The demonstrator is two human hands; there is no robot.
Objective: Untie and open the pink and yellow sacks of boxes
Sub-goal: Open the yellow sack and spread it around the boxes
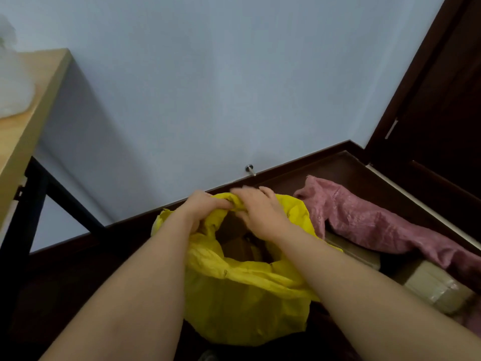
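Observation:
A yellow sack (242, 303) stands on the dark floor right below me, its mouth gaping with brown boxes (235, 241) showing inside. My left hand (201, 208) and my right hand (261, 213) both grip the far rim of the yellow sack, close together. To the right lies a pink sack (377, 225), slumped open, with tape-wrapped cardboard boxes (437, 293) spilling out beneath it.
A pale blue wall rises just behind the sacks, with a metal door stopper (250, 170) near the dark skirting. A wooden table (28, 105) on black legs stands at the left, carrying a clear plastic bag (11, 82). A dark door (442, 95) is at the right.

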